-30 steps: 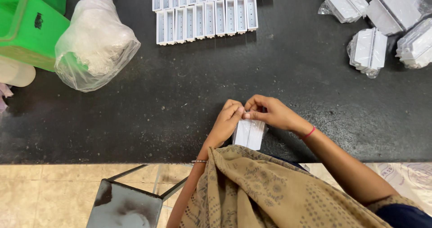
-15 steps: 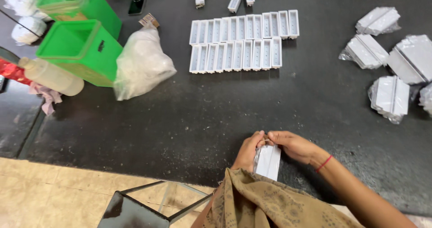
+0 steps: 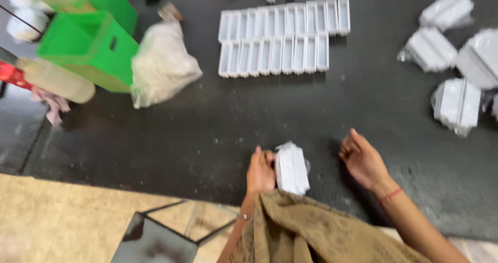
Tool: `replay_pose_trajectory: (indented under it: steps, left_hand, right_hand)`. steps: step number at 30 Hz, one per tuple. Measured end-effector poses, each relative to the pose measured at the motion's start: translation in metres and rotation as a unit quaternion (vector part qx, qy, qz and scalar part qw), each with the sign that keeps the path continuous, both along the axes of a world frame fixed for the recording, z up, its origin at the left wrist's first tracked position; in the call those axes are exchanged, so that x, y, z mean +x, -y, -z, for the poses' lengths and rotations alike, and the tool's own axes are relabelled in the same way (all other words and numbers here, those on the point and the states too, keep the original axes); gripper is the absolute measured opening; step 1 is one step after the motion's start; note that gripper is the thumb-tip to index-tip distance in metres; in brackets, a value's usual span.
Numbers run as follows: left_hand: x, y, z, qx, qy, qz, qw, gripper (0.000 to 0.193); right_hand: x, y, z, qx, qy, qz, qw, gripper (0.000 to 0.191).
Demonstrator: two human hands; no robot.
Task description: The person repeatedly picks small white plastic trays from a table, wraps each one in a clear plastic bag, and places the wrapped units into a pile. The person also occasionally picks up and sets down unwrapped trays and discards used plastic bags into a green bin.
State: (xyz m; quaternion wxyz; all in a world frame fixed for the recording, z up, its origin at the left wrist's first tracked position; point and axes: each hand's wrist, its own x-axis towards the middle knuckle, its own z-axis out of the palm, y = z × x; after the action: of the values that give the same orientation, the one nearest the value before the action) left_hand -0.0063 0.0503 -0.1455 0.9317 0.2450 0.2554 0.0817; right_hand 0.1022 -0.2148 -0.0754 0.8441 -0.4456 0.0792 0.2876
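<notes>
My left hand [image 3: 260, 170] grips a small white plastic-wrapped bundle of flat pieces [image 3: 291, 168] at the near edge of the dark worktop [image 3: 207, 133]. My right hand [image 3: 363, 161] hovers a little to the right of the bundle, fingers apart and holding nothing. Two rows of white rectangular trays [image 3: 282, 37] lie side by side at the far middle of the worktop. Several more wrapped white bundles [image 3: 456, 105] sit at the right.
A clear bag of white material [image 3: 162, 66] leans against green plastic crates [image 3: 88, 47] at the far left. A pale bottle [image 3: 57, 79] lies beside them. A dark stool [image 3: 155, 239] stands on the tiled floor below the worktop's edge.
My right hand has let go of the bundle and moved off to the right. The left hand still holds it. The view has swung leftward and is blurred.
</notes>
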Motion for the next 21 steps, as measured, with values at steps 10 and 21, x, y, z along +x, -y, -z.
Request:
replay_pose_trajectory:
  steps: [10,21]
  left_hand:
    - [-0.002,0.015,-0.049,0.207,0.001,0.048,0.977,0.031]
    - [0.006,0.03,-0.108,0.269,0.047,0.093,0.958,0.07]
  right_hand:
    - [-0.031,-0.03,-0.015,-0.258,0.222,-0.096,0.936,0.023]
    - [-0.035,-0.066,-0.014,-0.183,0.16,-0.11,0.964,0.04]
